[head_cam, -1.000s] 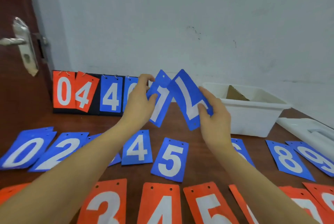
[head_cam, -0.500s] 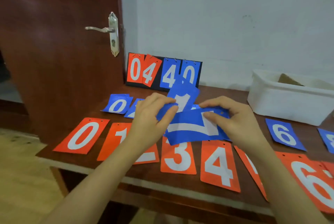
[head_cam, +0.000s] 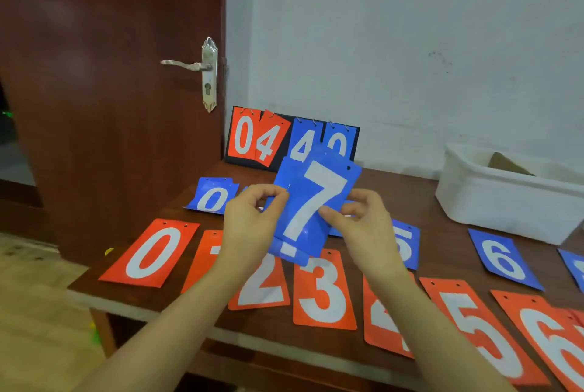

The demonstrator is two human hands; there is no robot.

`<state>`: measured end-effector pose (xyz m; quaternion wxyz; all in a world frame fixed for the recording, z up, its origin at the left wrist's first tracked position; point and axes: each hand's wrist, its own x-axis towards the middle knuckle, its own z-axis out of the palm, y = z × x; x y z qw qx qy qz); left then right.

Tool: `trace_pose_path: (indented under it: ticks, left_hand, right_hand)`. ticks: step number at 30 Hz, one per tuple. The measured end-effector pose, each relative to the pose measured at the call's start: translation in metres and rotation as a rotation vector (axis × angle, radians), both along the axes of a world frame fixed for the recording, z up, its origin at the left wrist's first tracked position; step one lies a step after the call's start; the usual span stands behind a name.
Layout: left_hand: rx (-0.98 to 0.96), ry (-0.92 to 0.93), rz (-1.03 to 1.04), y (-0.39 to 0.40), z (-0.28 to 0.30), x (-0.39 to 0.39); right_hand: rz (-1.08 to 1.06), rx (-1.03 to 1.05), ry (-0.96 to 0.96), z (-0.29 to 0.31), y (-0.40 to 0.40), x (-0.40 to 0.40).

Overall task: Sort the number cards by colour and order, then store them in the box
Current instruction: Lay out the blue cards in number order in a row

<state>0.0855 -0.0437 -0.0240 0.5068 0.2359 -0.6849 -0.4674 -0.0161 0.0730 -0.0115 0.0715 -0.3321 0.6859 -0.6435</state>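
My left hand (head_cam: pixel 249 224) and my right hand (head_cam: pixel 363 227) hold two overlapping blue cards upright above the table. The front one is the blue 7 card (head_cam: pixel 319 202); behind it a second blue card (head_cam: pixel 286 251) shows only at its left and bottom edges. On the wooden table (head_cam: pixel 420 202) a row of orange cards runs along the front: orange 0 (head_cam: pixel 151 252), orange 3 (head_cam: pixel 322 292), orange 5 (head_cam: pixel 480 331). Blue cards lie behind: blue 0 (head_cam: pixel 213 197), blue 6 (head_cam: pixel 502 257). The white box (head_cam: pixel 505 205) stands at the back right.
A black flip scoreboard (head_cam: pixel 284 142) showing 04 in orange and 40 in blue leans against the wall. A dark red door with a metal handle (head_cam: pixel 189 65) stands at the left. The table's front edge is close below my forearms.
The view swung left and down. The two blue cards, first held apart and tilted, were brought together; the 7 now stands upright in front of the other card.
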Motion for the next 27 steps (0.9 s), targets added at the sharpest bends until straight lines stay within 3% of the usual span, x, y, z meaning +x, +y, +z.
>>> trace_pose_path:
  ticks: [5,10,14,19,27]
  left_hand:
    - [-0.043,-0.001,0.022,-0.039,0.006,0.007]
    - [-0.220,-0.300,0.133,-0.116,0.000,0.018]
    - [-0.175,-0.469,0.092,-0.162,-0.012,0.007]
    - [-0.137,-0.506,0.025,-0.189,-0.025,-0.008]
    - [-0.167,-0.477,-0.027,-0.186,-0.019,-0.024]
  right_hand:
    - [-0.001,-0.134,-0.048,0.006,-0.038,-0.001]
    - [0.106,0.246,0.084,0.002,-0.089,-0.028]
    - [0.240,0.507,0.158,-0.020,-0.131,-0.046]
    - [0.372,0.656,0.208,-0.043,-0.157,-0.059]
    - [0.241,0.620,0.079,-0.049,-0.123,-0.090]
